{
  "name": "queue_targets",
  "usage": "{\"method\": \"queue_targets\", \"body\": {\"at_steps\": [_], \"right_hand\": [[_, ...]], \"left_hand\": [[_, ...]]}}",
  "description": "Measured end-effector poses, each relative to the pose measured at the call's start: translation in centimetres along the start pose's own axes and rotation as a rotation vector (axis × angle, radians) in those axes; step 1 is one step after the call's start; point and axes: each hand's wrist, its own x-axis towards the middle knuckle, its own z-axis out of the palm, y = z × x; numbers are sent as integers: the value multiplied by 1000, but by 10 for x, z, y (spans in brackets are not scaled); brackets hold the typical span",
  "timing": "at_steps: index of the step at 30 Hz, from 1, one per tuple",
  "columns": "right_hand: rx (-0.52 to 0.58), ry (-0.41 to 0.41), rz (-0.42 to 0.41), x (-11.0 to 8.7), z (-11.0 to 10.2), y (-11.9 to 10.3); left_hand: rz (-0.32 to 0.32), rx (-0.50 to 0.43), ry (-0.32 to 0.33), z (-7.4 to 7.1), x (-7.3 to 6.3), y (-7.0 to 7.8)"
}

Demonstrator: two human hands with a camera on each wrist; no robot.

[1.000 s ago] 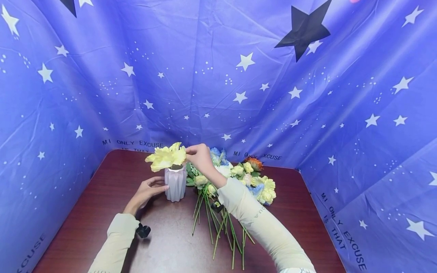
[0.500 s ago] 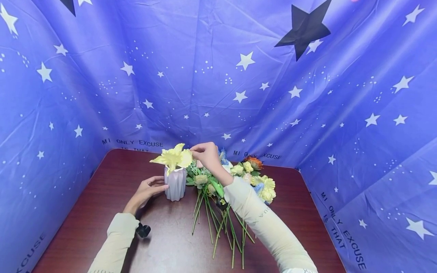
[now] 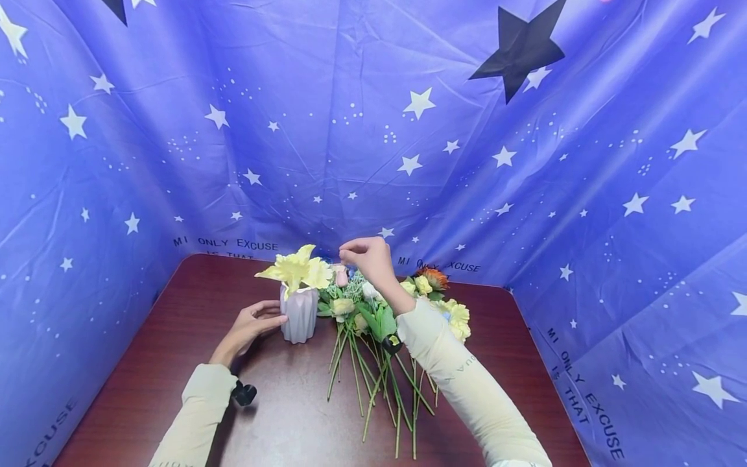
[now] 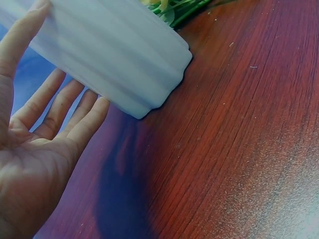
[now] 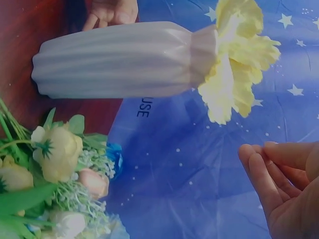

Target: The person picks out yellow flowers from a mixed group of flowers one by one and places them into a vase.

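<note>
A pale lilac fluted vase stands upright on the left part of the table. One large yellow flower with ruffled petals sits in its mouth, its stem hidden inside. My left hand touches the vase's side low down, thumb on the near face and fingertips along the edge. To the right of the bloom, my right hand is raised with nothing in it. In the right wrist view its thumb and fingertips are close together, apart from the petals.
Right of the vase lies a pile of artificial flowers, with a cream rose, a pink bud, an orange bloom and several green stems pointing toward me. A starry blue cloth surrounds the reddish-brown table.
My right hand has let go of the yellow flower and moved right, away from it. The bloom has settled over the vase, turned slightly. My left hand stays in place.
</note>
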Motion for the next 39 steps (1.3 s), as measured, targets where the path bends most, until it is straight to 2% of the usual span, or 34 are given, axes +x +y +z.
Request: {"method": "queue_targets", "body": {"at_steps": [4, 8, 15, 21, 24, 29, 33, 39], "right_hand": [[31, -10, 21, -2, -10, -1], [12, -18, 30, -5, -19, 1], [-120, -19, 15, -14, -29, 14], [-252, -47, 7, -27, -33, 28], [-321, -50, 22, -34, -34, 35], [-421, -55, 95, -43, -34, 46], [-467, -103, 136, -52, -34, 55], [-476, -185, 162, -65, -30, 72]], "left_hand": [[8, 26, -3, -2, 0, -1], [11, 36, -3, -3, 1, -2], [7, 50, 8, -2, 2, -1], [0, 14, -1, -2, 1, 0], [-6, 10, -5, -2, 1, 0], [-5, 14, -8, -2, 0, 1], [0, -4, -10, -1, 0, 2], [4, -26, -17, -1, -1, 3]]}}
